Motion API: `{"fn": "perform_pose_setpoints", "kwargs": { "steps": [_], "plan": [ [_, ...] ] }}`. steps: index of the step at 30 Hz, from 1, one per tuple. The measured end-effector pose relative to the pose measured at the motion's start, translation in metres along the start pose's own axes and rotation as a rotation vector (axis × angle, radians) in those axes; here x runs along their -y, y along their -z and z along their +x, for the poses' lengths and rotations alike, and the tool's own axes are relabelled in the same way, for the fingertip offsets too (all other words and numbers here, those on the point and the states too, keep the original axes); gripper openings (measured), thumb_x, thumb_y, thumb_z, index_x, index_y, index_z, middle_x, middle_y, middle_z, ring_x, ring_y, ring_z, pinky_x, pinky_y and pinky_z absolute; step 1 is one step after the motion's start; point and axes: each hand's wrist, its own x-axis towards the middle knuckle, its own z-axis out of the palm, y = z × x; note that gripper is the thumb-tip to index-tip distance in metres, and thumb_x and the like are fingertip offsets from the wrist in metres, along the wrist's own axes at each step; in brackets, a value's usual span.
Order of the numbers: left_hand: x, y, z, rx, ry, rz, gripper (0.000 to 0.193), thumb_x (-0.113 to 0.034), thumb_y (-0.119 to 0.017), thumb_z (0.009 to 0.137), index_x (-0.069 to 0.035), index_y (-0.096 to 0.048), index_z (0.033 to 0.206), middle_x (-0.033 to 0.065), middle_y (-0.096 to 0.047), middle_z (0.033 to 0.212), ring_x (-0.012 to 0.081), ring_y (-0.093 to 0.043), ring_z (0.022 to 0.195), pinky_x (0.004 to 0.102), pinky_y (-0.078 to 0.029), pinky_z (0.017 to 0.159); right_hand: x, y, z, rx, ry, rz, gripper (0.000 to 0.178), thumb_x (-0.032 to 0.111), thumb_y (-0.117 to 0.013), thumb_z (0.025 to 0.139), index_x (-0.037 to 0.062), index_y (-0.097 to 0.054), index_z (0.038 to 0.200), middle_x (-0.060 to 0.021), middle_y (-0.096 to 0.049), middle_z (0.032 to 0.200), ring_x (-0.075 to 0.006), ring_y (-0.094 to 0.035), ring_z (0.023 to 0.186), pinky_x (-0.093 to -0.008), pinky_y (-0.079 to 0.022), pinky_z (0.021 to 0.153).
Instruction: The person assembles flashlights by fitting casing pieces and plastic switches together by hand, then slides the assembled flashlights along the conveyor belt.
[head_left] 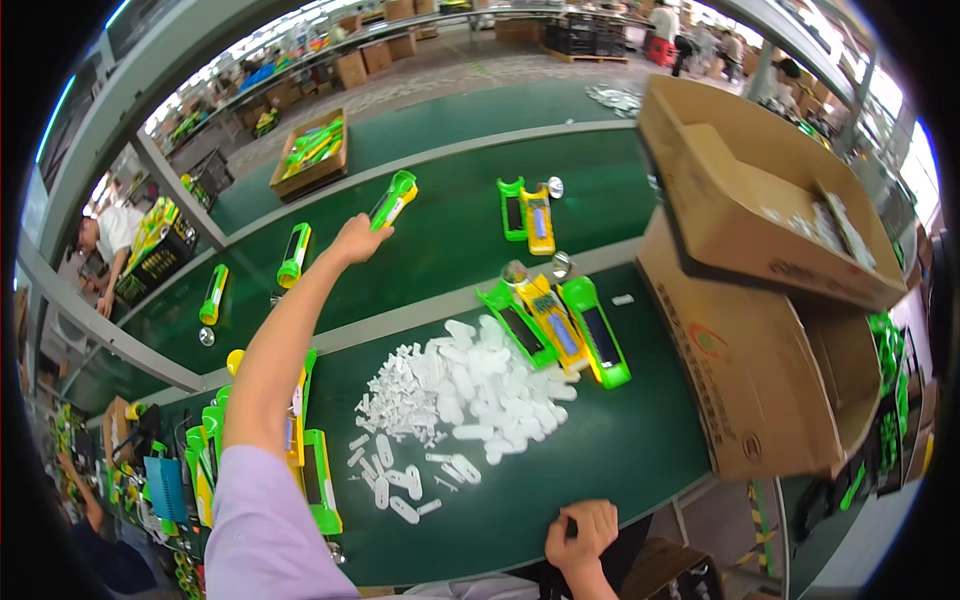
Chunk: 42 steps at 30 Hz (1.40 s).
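Observation:
My left hand (362, 240) reaches out across the far green surface and is closed on the near end of a green-and-yellow flashlight body (396, 198). The grip itself is partly hidden by the hand. By the near edge of the worktable my right hand (585, 532) rests with its fingers curled in, and nothing shows in them. Between the hands lies a heap of small white plastic parts (490, 385). Right behind it are opened flashlight shells, a green one (597, 335) with a dark panel and a yellow one (553, 322) with inner parts showing.
More flashlight bodies (293, 256) lie along the far surface. Two cardboard boxes (740, 370) are stacked at the right. Green shells (322, 480) lie beside my left arm. A metal rail (440, 304) separates the two surfaces. At far left a person (118, 240) works beside a black crate.

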Motion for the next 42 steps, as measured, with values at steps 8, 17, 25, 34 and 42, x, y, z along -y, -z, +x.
{"fn": "perform_pose_setpoints", "kwargs": {
  "steps": [8, 17, 25, 34, 42],
  "plan": [
    [-0.117, 0.091, -0.233, 0.223, -0.302, -0.109, 0.044, -0.038, -0.067, 0.089, 0.004, -0.055, 0.095, 0.0194, -0.058, 0.09, 0.0302, -0.058, 0.083, 0.0399, -0.046, 0.075, 0.023, 0.006, -0.004, 0.059, -0.097, 0.11, 0.014, 0.005, -0.066, 0.072, 0.0076, -0.062, 0.085, -0.0087, -0.062, 0.08, -0.0285, -0.06, 0.076, -0.0396, -0.045, 0.07],
    [-0.177, 0.054, -0.448, 0.527, -0.302, -0.3, 0.046, -0.028, -0.072, 0.085, 0.005, -0.054, 0.112, 0.0191, -0.058, 0.096, 0.0292, -0.06, 0.089, 0.0389, -0.047, 0.079, 0.094, 0.024, -0.015, 0.219, -0.713, 1.623, 0.043, 0.018, -0.05, 0.102, 0.0009, -0.036, 0.139, -0.0123, -0.05, 0.129, -0.0192, -0.055, 0.112, -0.0344, -0.051, 0.088],
    [-0.152, 0.001, -0.49, 0.443, -0.307, -0.582, 0.052, -0.019, -0.073, 0.085, 0.004, -0.051, 0.126, 0.0136, -0.062, 0.111, 0.0215, -0.06, 0.1, 0.0344, -0.047, 0.09, 0.074, 0.02, -0.052, 0.205, -0.814, 1.543, 0.036, 0.02, -0.051, 0.103, 0.0018, -0.045, 0.133, -0.0053, -0.058, 0.118, -0.0122, -0.057, 0.104, -0.0286, -0.05, 0.083],
    [-0.145, 0.008, -0.481, 0.643, -0.151, -0.951, 0.061, 0.0, -0.068, 0.085, 0.005, -0.044, 0.14, 0.0136, -0.063, 0.116, 0.0172, -0.063, 0.104, 0.03, -0.051, 0.089, 0.072, 0.022, -0.062, 0.338, -0.83, 1.488, 0.032, 0.025, -0.046, 0.105, 0.0023, -0.051, 0.127, -0.0042, -0.059, 0.111, -0.0106, -0.059, 0.099, -0.0268, -0.053, 0.076],
    [-0.137, 0.004, -0.49, 0.559, -0.132, -0.995, 0.058, 0.003, -0.068, 0.084, 0.006, -0.047, 0.138, 0.0141, -0.065, 0.116, 0.017, -0.063, 0.104, 0.0293, -0.053, 0.086, 0.071, 0.02, -0.062, 0.356, -0.85, 1.458, 0.033, 0.027, -0.046, 0.105, 0.0022, -0.052, 0.125, -0.0029, -0.06, 0.109, -0.009, -0.059, 0.097, -0.0259, -0.053, 0.076]
  ]
}}
